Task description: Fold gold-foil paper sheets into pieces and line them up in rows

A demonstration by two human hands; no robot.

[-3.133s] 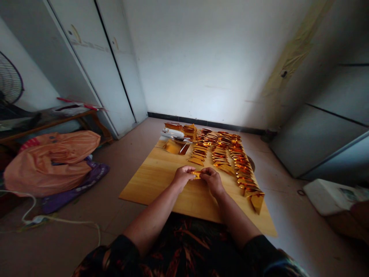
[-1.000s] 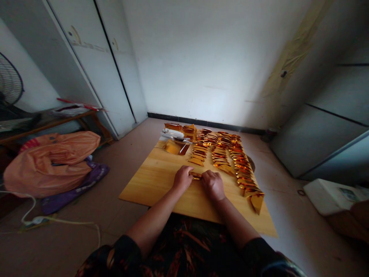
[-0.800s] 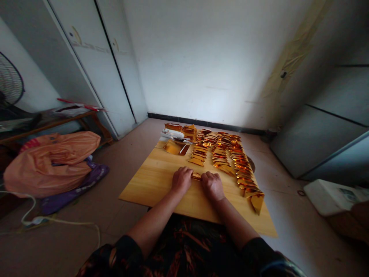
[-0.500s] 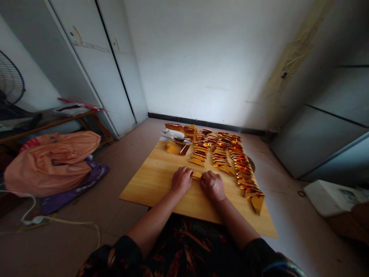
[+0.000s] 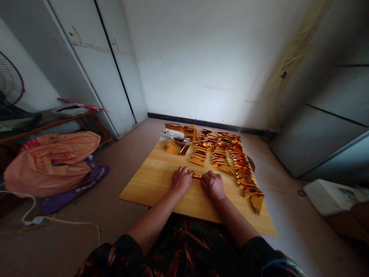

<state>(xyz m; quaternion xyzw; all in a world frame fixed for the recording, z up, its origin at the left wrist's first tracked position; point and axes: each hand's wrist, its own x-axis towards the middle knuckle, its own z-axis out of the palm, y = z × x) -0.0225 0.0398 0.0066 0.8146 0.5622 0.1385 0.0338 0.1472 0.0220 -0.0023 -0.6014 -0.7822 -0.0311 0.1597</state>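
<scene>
So the small, narrow strip of shiny gold foil (image 5: 197,176) is just below the middle of the frame, held low over the board and stretched sideways between two bare hands. It looks partly folded, so call it a piece in progress; too little shows to say which fold it's at.

The left hand (image 5: 182,180) has its fingers curled over, closed on the strip's left end. The right hand (image 5: 213,184) is bunched into a loose fist on the other end, pinching it by the look of things, though the fingertips are tucked out of sight. Neither is spread, and there's a short bit of foil showing between them.

Under all that is a pale yellow wooden board (image 5: 155,181). Done pile, judging by looks: loads of folded gold foil pieces (image 5: 221,157) lined up in overlapping rows, from above the hands over to the right edge of the board. Left to do, probably: the flat-looking gold foil sheet (image 5: 172,147) up and left of the hands, maybe more in the gold foil stack (image 5: 188,132) behind it. Can't tell how many. A white, roll-like object (image 5: 173,133) sits by that stack.
</scene>
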